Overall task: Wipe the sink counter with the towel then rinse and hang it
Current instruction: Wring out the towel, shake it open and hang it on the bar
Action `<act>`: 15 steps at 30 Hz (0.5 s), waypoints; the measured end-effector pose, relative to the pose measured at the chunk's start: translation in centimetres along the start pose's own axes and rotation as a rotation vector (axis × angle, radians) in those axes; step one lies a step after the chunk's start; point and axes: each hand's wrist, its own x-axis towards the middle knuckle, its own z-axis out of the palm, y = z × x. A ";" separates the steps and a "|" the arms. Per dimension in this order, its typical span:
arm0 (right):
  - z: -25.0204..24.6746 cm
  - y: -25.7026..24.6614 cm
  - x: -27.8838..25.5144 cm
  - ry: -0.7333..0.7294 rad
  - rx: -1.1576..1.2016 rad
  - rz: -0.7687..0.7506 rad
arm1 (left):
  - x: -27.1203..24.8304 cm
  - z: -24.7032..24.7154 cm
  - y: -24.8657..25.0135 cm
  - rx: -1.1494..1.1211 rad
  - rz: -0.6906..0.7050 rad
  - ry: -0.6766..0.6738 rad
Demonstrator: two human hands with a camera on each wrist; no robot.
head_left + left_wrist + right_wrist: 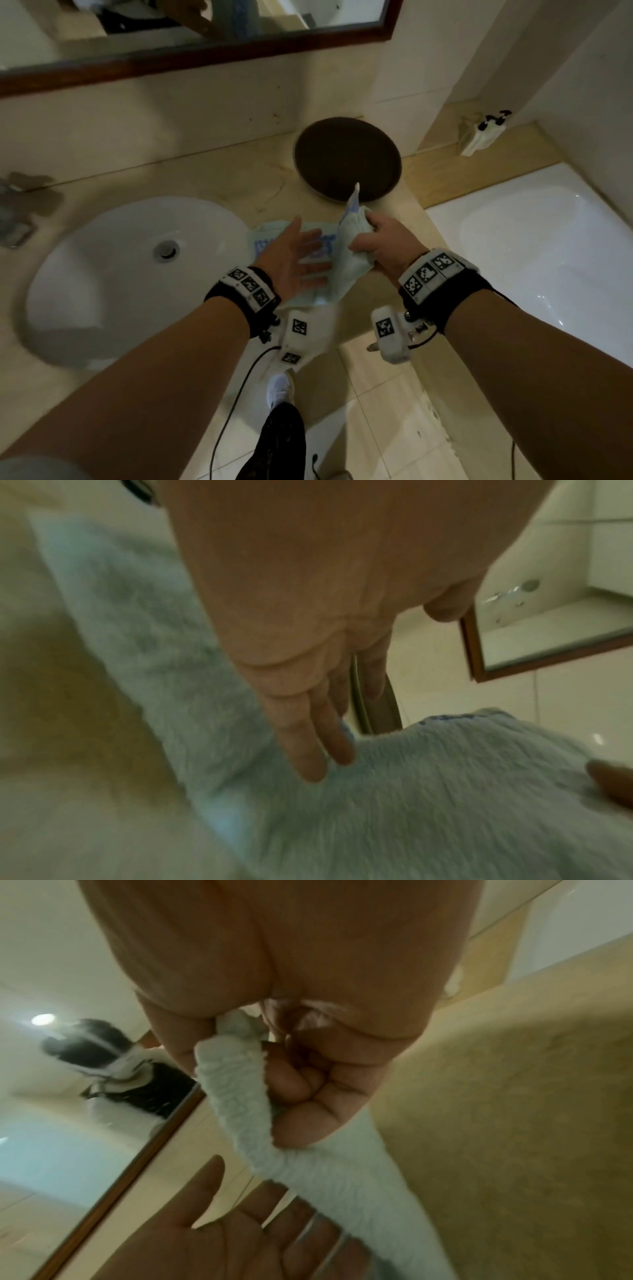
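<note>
Beige bathroom stone is carrying the scene as we are working at the surface (219, 178) between the white sink (113, 274) and a dark round tray (346, 157). We are gripping one end of the pale towel (346, 260) in our right hand (383, 246), fingers (301, 1085) curled tight around a bunched length of it and lifting that end clear of the stone. The rest of the towel is trailing down and left, lying flat just right of the sink rim. Our left hand (291, 260) is hanging over that flat part with palm turned up and fingers (308, 750) straight and relaxed, holding nothing; from the left wrist view they are at the cloth, though whether they are touching it we cannot tell.

We judge the wiping stroke is not yet under way. The towel's long axis is running from the raised right fist down toward the left palm, so the left hand is nearer the loose end and best placed to gather it.

Beyond, a mirror (205, 51) is hanging above the stone and a white bathtub (534, 260) is lying to the right.
</note>
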 end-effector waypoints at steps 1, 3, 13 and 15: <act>1.2 -0.6 0.2 -0.019 -0.058 -0.031 | -0.6 -1.3 0.7 -0.004 0.038 0.042; 4.1 -1.5 0.7 -0.048 -0.224 -0.124 | -1.9 -4.1 1.9 0.003 0.091 0.146; 7.7 1.9 6.2 0.061 -0.654 0.105 | -1.8 -11.0 1.5 0.449 -0.047 0.437; 5.9 2.5 6.8 0.167 -0.685 0.190 | -1.0 -10.6 1.4 0.538 -0.063 0.425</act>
